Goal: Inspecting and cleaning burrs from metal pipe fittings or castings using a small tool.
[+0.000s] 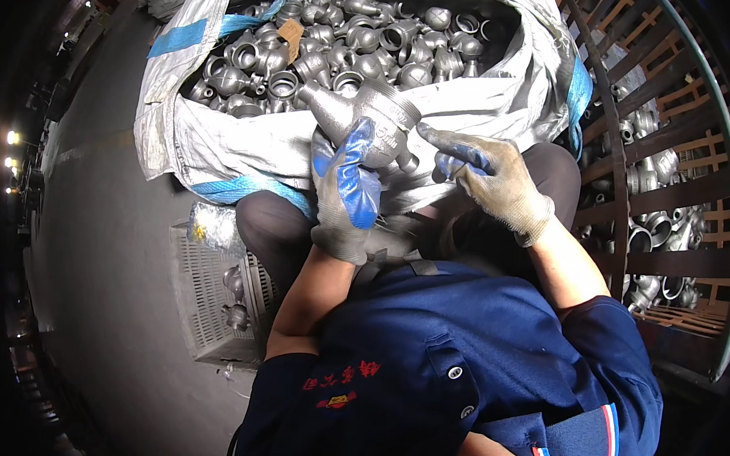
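My left hand (347, 187), in a grey work glove with a blue coated palm, is closed around a grey metal valve body casting (385, 120). The casting is tilted, with a tapered neck toward the upper left, a wide threaded rim at the upper right and a small stub below. My right hand (497, 180), gloved alike, is just right of the casting. Its index finger stretches toward the rim, while the other fingers bend in with nothing visible in them. Whether the fingertip touches the casting, I cannot tell.
Ahead stands a large white woven sack (234, 140) with blue straps, holding many similar castings (362, 40) and a cardboard scrap (291, 37). A slatted crate (616, 158) with more castings is at the right. On the left floor sits a plastic basket (192, 297) with a few castings.
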Demonstrator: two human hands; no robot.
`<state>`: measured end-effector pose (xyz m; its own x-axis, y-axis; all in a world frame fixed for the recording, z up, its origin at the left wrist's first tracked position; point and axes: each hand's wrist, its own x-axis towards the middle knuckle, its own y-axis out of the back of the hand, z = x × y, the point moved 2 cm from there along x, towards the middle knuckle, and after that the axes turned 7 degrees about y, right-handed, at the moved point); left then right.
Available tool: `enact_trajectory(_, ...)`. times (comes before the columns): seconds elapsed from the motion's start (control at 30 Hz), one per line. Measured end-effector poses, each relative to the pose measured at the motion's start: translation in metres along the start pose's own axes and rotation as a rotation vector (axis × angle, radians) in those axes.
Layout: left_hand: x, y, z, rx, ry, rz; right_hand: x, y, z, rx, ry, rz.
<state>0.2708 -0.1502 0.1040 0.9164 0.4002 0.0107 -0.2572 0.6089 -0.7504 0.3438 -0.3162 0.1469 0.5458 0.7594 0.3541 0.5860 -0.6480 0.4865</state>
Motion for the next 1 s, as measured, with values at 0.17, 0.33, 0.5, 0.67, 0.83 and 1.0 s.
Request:
enact_trajectory(0.17,-0.001,-0.007,0.001,-0.047,0.027,0.039,-0.002,0.001,0.002,0.166,-0.131,-0.099)
enact_trajectory(0.33,-0.006,-0.007,0.001,0.003,-0.037,-0.014,-0.002,0.005,-0.001,0.054,-0.126,-0.004)
enact_trajectory(0.5,-0.008,-0.009,-0.002,0.159,-0.115,0.021,-0.002,0.003,-0.001,0.016,-0.058,0.015)
enact_trajectory(0.67,-0.009,-0.011,0.002,0.312,-0.131,0.072,-0.001,0.006,0.002,-0.048,-0.057,-0.011)
enact_trajectory(0.83,-0.006,-0.015,0.001,0.025,0.003,-0.009,0.002,0.012,-0.004,0.308,-0.207,-0.015)
enact_trajectory(1.0,-0.006,-0.019,0.001,-0.095,0.087,-0.055,0.016,0.013,-0.002,0.147,-0.172,0.331)
